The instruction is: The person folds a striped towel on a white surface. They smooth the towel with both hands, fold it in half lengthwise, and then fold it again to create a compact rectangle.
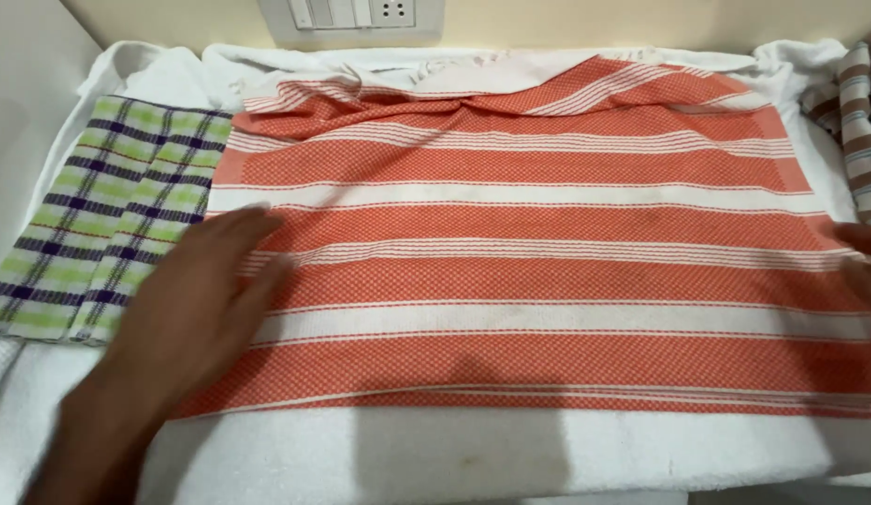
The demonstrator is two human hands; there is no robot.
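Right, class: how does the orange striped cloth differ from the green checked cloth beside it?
The orange striped cloth has broad orange and white bands; the green checked cloth has a green, white and purple plaid. The orange one lies spread wide in the middle, the green one folded narrow at the left. The left hand rests on the orange one, not the green. Both lie on the white towel.

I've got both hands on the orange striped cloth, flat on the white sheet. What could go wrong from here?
1. The far edge of the orange striped cloth is bunched and wrinkled, so creases may get pressed in.
2. The left hand lies at the cloth's left edge, right beside the green checked cloth, which it could drag or rumple.
3. The right hand is barely in view at the frame's edge near a brown striped cloth, so its grip is hard to judge.
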